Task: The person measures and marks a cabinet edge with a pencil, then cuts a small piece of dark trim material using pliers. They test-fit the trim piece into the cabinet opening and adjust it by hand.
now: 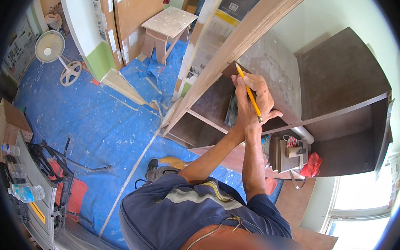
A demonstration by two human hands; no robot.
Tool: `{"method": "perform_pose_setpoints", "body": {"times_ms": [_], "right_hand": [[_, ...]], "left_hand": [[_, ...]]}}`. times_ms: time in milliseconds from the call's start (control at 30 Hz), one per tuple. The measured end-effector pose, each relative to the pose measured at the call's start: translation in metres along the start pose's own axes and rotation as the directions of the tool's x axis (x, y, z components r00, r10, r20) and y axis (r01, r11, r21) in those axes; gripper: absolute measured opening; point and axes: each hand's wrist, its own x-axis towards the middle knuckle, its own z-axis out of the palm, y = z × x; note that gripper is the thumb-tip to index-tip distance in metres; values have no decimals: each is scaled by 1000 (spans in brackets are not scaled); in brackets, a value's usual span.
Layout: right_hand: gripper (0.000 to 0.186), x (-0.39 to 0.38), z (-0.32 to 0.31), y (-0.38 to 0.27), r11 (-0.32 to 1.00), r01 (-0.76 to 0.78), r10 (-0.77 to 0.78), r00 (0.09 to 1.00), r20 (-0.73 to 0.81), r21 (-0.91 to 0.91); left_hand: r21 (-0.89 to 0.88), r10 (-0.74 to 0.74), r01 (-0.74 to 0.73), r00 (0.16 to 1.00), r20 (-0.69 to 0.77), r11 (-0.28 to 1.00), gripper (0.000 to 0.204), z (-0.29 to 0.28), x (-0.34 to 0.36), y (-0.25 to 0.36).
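My right hand (257, 97) grips a yellow pencil (249, 92) whose tip touches the edge of a long brown board (220, 59) on a dark brown wooden cabinet (340, 77). My left hand (239, 123) is raised just under and behind the right one and is mostly hidden by it. A grey flat tool (231, 110) stands against the cabinet's inner panel right beside it; whether the left hand holds the tool is not visible. Both forearms rise from my blue shirt at the bottom.
Blue sheeting (97, 125) covers the floor. A white stool (167, 27) stands at the back and a white fan (51, 51) at the left. Water bottles (25, 192) and a black-and-red tool stand (59, 181) are at lower left. A red bag (312, 164) lies by the cabinet.
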Motion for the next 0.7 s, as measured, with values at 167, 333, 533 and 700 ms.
{"method": "perform_pose_setpoints", "body": {"times_ms": [167,333,533,700], "right_hand": [[14,-4,-4,-1,911,-257,286,957,-45,322],[25,3,-60,-8,952,-75,115,986,-119,298],[16,18,-125,-4,878,-188,239,969,63,-440],[17,6,-140,3,872,-209,235,972,4,-442]], "left_hand": [[-428,-275,282,958,81,859,128,-1,4,-5],[164,-43,51,998,-50,985,138,-11,14,13],[295,-62,58,998,5,954,159,-21,26,28],[320,-7,9,1000,-9,947,161,-24,29,32]]}}
